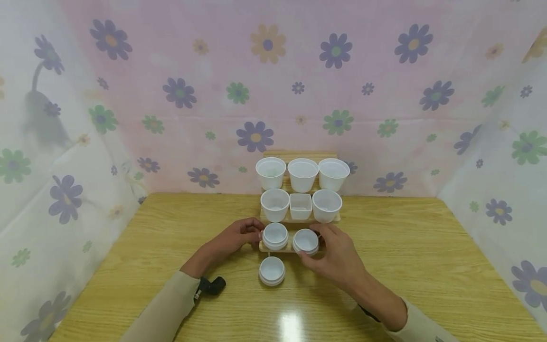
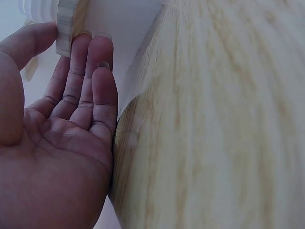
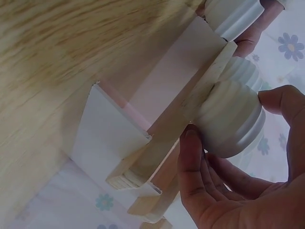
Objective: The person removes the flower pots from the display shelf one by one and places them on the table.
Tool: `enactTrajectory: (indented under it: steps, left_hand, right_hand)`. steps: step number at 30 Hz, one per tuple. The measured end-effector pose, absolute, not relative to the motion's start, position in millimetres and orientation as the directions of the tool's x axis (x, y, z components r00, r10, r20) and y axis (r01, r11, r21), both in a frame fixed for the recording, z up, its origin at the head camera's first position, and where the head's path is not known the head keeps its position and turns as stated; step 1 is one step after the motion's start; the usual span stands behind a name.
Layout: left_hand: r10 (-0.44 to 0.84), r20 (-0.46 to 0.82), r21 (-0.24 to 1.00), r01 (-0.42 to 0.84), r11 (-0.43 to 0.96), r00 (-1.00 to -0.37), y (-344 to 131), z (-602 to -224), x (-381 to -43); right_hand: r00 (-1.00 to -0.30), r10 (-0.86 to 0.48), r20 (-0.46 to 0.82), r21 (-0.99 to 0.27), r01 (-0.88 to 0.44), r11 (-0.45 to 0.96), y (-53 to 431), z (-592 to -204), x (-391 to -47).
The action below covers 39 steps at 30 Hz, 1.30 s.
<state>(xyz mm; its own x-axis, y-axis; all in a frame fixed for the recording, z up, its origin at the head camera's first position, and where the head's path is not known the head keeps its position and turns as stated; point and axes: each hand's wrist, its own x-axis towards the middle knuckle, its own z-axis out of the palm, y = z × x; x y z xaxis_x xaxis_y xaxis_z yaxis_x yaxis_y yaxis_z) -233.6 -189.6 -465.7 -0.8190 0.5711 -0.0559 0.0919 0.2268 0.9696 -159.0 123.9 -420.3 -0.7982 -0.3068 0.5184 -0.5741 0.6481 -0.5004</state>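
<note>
A tiered wooden stand (image 1: pixel 285 248) holds white plastic containers in rows. My left hand (image 1: pixel 236 236) holds the left end of its lowest step; in the left wrist view the thumb and fingertips (image 2: pixel 101 90) meet the board's end (image 2: pixel 66 28). Between the thumb and fingers of my right hand (image 1: pixel 342 251) is a small white ridged jar (image 1: pixel 306 241), pinched by its sides at the lowest step. Beside it on that step, near the left hand, sits another white jar (image 1: pixel 275 236). A third small jar (image 1: pixel 272 270) stands upright on the table in front.
Higher steps carry several white tubs (image 1: pixel 303 174) and a square cup (image 1: pixel 301 205). The stand's white side panel (image 3: pixel 107 126) shows in the right wrist view. Flowered cloth (image 1: pixel 295 104) hangs behind and beside the wooden table (image 1: pixel 410 266). A black wrist device (image 1: pixel 212 286) is at the left cuff.
</note>
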Motion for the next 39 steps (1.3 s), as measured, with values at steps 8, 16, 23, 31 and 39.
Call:
enactTrajectory:
  steps: [8, 16, 23, 31, 39]
  left_hand:
    - [0.578, -0.042, 0.972, 0.101, 0.213, -0.815, -189.9, -467.7, -234.9]
    - [0.577, -0.048, 0.97, 0.099, 0.221, -0.816, -190.7, -469.5, -235.5]
    - [0.575, -0.049, 0.971, 0.096, 0.219, -0.817, -190.7, -468.6, -235.3]
    - [0.566, -0.063, 0.97, 0.082, 0.227, -0.822, -190.7, -468.8, -235.7]
    - [0.567, -0.069, 0.971, 0.075, 0.225, -0.821, -191.2, -469.2, -235.5]
  right_hand:
    - [-0.806, -0.312, 0.504, -0.517, -0.57, 0.638, 124.5, -419.5, -158.3]
    - [-0.808, -0.321, 0.495, -0.52, -0.571, 0.635, 125.0, -416.1, -155.1]
    - [-0.807, -0.34, 0.483, -0.543, -0.581, 0.606, 125.1, -414.0, -152.5]
    - [-0.813, -0.367, 0.453, -0.546, -0.578, 0.607, 124.1, -411.6, -147.5]
    - [-0.809, -0.384, 0.446, -0.542, -0.585, 0.603, 123.1, -409.7, -144.2]
